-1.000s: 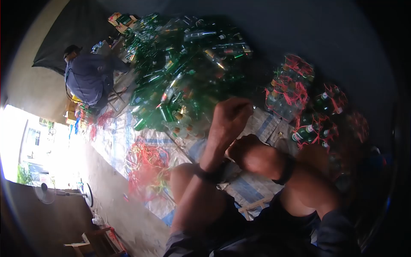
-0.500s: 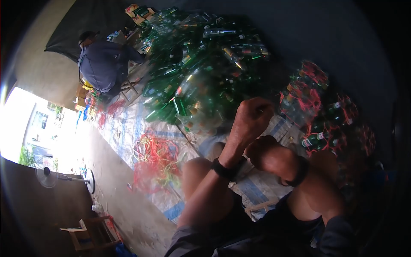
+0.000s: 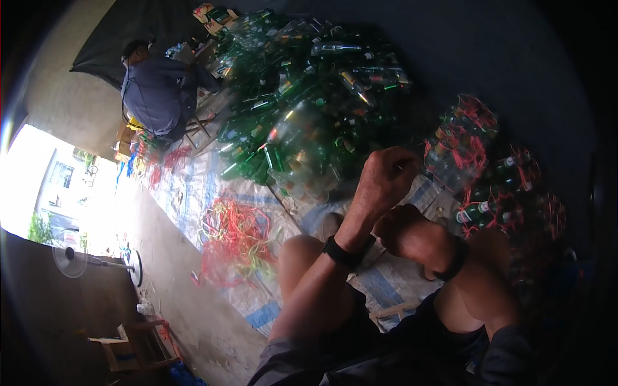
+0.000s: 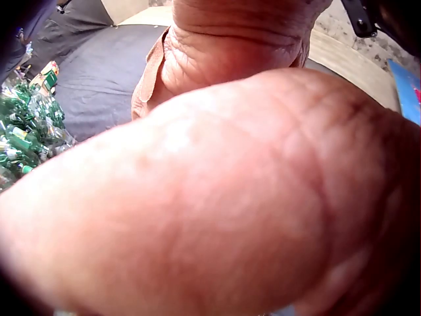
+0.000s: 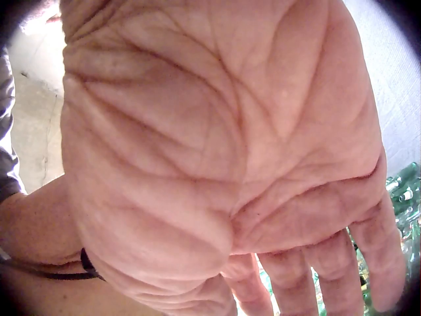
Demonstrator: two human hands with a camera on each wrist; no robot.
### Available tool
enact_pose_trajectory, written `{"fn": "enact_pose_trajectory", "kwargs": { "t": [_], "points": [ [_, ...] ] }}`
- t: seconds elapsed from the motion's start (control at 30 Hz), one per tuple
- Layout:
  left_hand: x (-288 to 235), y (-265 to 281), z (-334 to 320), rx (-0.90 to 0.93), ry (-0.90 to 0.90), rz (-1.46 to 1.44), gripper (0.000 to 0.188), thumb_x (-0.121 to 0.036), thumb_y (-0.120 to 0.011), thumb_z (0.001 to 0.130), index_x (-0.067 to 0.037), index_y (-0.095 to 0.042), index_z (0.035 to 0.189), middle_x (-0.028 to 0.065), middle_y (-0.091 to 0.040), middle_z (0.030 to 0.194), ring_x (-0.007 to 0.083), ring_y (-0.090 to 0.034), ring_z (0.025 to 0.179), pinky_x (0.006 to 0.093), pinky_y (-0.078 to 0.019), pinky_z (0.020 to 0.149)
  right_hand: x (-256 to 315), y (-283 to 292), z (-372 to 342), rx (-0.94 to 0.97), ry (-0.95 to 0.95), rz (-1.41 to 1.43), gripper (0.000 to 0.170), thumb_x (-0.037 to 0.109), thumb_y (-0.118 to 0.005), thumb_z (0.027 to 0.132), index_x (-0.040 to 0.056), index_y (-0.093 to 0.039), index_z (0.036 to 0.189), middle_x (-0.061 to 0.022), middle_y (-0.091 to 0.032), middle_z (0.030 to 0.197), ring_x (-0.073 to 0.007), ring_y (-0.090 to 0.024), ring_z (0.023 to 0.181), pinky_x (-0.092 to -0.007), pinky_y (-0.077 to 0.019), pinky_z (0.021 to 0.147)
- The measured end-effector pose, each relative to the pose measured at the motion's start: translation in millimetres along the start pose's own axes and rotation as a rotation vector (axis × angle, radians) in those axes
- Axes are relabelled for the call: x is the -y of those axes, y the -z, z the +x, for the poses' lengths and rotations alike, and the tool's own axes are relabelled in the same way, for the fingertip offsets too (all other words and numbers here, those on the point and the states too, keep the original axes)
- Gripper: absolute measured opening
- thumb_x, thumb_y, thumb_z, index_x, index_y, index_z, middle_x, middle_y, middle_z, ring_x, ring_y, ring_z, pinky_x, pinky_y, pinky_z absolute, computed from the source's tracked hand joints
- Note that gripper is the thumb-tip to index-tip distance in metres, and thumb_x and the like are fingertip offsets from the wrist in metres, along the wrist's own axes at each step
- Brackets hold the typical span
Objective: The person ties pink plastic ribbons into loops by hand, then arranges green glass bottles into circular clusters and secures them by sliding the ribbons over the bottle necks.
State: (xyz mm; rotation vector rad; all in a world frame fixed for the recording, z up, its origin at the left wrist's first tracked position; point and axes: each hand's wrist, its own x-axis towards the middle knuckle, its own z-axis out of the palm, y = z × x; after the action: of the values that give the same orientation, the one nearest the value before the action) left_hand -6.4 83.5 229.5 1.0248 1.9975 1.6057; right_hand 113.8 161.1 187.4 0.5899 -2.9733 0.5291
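In the head view my left hand (image 3: pixel 388 174) is raised before my knees, its fingers loosely bent and nothing visible in them. Close below it is my right hand (image 3: pixel 415 239), its back towards the camera and its fingers largely hidden. The right wrist view shows the bare right palm (image 5: pixel 217 145), with relaxed fingers (image 5: pixel 335 270) and nothing held. A large, near mound of skin on the left hand (image 4: pixel 184 204) fills the left wrist view and hides its fingers. Behind that mound, a tan strip (image 4: pixel 153 69) lies along creased skin.
A big heap of green glass bottles (image 3: pixel 309 109) lies ahead on a white and blue sheet (image 3: pixel 187 186). Bottle bundles tied with red string (image 3: pixel 460 151) stand to the right. Tangled red and yellow string (image 3: pixel 235 235) lies left. A seated person (image 3: pixel 158 96) and a fan (image 3: pixel 71 262) are farther left.
The head view has turned, so the heap and bundles appear farther right. Both hands have also shifted right in it, keeping nearly the same pose. The seated person's head has turned slightly.
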Motion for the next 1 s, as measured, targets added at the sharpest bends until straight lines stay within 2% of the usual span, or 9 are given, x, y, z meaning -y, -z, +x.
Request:
{"fn": "enact_pose_trajectory", "kwargs": {
  "t": [0.3,0.37,0.43,0.53,0.63,0.73,0.8,0.9,1.0],
  "points": [
    [3,-3,0,-0.006,-0.059,0.002,0.021,-0.011,-0.070,0.091,0.004,-0.074,0.103,0.0111,-0.073,0.087,0.0137,-0.067,0.082,0.0293,-0.0533,0.073,-2,0,-3,-0.065,0.041,0.028,0.005,0.012,-0.055,0.092,0.0081,-0.057,0.093,-0.0120,-0.062,0.082,-0.0283,-0.066,0.079,-0.0424,-0.0533,0.073],
    [3,-6,2,-0.079,-0.134,-0.001,0.016,-0.009,-0.066,0.084,0.004,-0.073,0.091,0.0201,-0.069,0.078,0.0229,-0.067,0.067,0.0356,-0.0510,0.063,-2,-4,-5,-0.047,0.026,0.006,0.005,0.012,-0.054,0.092,0.0085,-0.057,0.094,-0.0120,-0.062,0.082,-0.0283,-0.066,0.080,-0.0423,-0.0531,0.074],
    [3,-7,1,-0.086,-0.131,0.000,0.015,-0.009,-0.066,0.084,0.004,-0.072,0.090,0.0203,-0.067,0.076,0.0234,-0.065,0.065,0.0360,-0.0500,0.061,-3,-5,-7,-0.029,0.013,-0.014,0.005,0.013,-0.054,0.092,0.0090,-0.057,0.095,-0.0119,-0.061,0.083,-0.0284,-0.066,0.081,-0.0423,-0.0530,0.075],
    [2,-8,-1,-0.103,-0.122,-0.006,0.013,-0.009,-0.065,0.083,0.003,-0.070,0.087,0.0206,-0.063,0.072,0.0246,-0.062,0.061,0.0364,-0.0485,0.060,3,9,-8,-0.131,0.057,0.086,0.009,0.014,-0.065,0.087,0.0072,-0.071,0.086,-0.0132,-0.072,0.085,-0.0311,-0.069,0.083,-0.0435,-0.0542,0.077],
    [3,-11,1,-0.090,-0.073,-0.050,0.011,-0.009,-0.065,0.083,0.002,-0.067,0.083,0.0216,-0.060,0.071,0.0281,-0.060,0.059,0.0382,-0.0488,0.059,12,22,-3,0.069,-0.052,0.076,0.012,0.017,-0.068,0.086,0.0061,-0.069,0.092,-0.0156,-0.070,0.088,-0.0341,-0.066,0.085,-0.0450,-0.0514,0.079],
    [6,-16,2,-0.125,-0.096,-0.035,0.012,-0.009,-0.065,0.082,0.003,-0.066,0.081,0.0230,-0.061,0.073,0.0325,-0.060,0.060,0.0403,-0.0487,0.059,-1,3,-10,0.073,-0.012,0.077,0.013,0.018,-0.069,0.086,0.0060,-0.070,0.092,-0.0154,-0.070,0.089,-0.0345,-0.066,0.085,-0.0452,-0.0514,0.079],
    [8,-20,3,-0.178,-0.152,-0.053,0.012,-0.009,-0.063,0.082,0.003,-0.066,0.081,0.0245,-0.060,0.073,0.0375,-0.058,0.061,0.0415,-0.0483,0.059,-6,-3,-22,-0.225,0.170,0.062,0.016,0.020,-0.069,0.088,0.0054,-0.071,0.094,-0.0158,-0.072,0.093,-0.0351,-0.068,0.088,-0.0453,-0.0526,0.081],
    [5,-17,2,-0.114,-0.097,-0.015,0.014,-0.010,-0.062,0.083,0.003,-0.066,0.080,0.0258,-0.060,0.073,0.0426,-0.060,0.063,0.0425,-0.0493,0.060,-10,-17,-16,-0.027,-0.004,0.030,0.019,0.022,-0.069,0.089,0.0054,-0.071,0.098,-0.0166,-0.073,0.097,-0.0362,-0.070,0.092,-0.0459,-0.0538,0.083],
    [2,-14,2,-0.099,-0.073,0.031,0.015,-0.011,-0.063,0.084,0.003,-0.067,0.078,0.0264,-0.060,0.071,0.0445,-0.063,0.065,0.0431,-0.0511,0.061,-11,-14,-12,0.063,-0.011,0.052,0.021,0.024,-0.069,0.089,0.0067,-0.071,0.101,-0.0173,-0.073,0.099,-0.0368,-0.071,0.093,-0.0469,-0.0544,0.084]
  ]
}}
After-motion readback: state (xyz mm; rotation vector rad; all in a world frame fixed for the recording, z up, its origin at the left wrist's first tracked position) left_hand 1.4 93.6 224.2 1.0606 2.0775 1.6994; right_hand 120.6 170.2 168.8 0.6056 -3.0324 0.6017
